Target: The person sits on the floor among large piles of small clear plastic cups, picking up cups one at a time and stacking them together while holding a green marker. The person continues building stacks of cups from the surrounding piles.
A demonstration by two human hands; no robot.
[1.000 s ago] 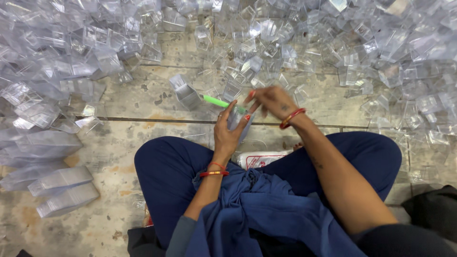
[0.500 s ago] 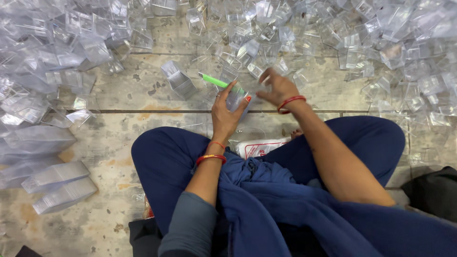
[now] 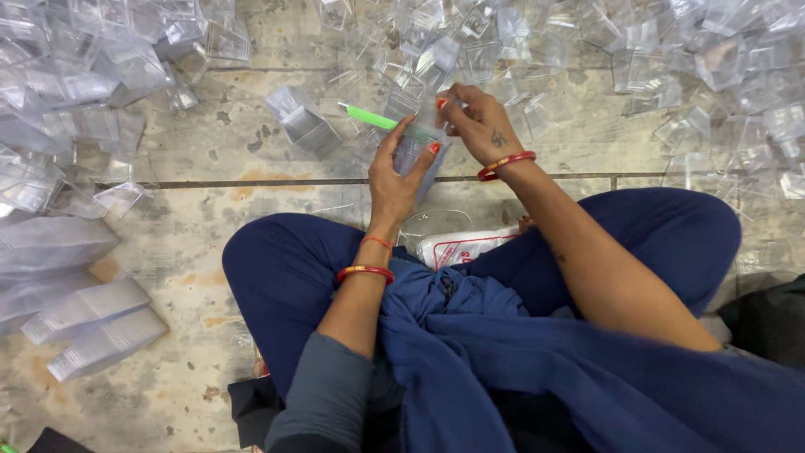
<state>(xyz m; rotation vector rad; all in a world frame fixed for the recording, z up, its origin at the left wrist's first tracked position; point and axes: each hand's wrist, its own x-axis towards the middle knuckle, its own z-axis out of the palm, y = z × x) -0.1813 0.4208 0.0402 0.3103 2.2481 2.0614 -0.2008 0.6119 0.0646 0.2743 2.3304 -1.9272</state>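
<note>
Floor (image 3: 210, 151) of worn, stained stone spreads under you, and you sit cross-legged on it in dark blue trousers (image 3: 277, 277), with blue cloth (image 3: 503, 352) bunched in your lap. Heaps of clear plastic boxes (image 3: 671, 50) cover the far side from left to right. Near left, three flattened stacks of the same clear plastic (image 3: 92, 323) lie side by side, well apart from your hands. Between your knees a white packet with red print (image 3: 461, 245) lies on the floor, just behind a clear plastic bag (image 3: 432, 222). Far of your left hand, one single clear box (image 3: 300, 123) lies alone on its side on bare stone. Your left hand (image 3: 401, 172), with orange bangles at the wrist, grips a clear plastic box (image 3: 419, 151) from below, fingers curled around its near side. Your right hand (image 3: 478, 122), with a red bangle, pinches the far top edge of that same box. A green stick (image 3: 373, 119) lies slanted just far-left of the held box; you cannot tell whether it touches it.
</note>
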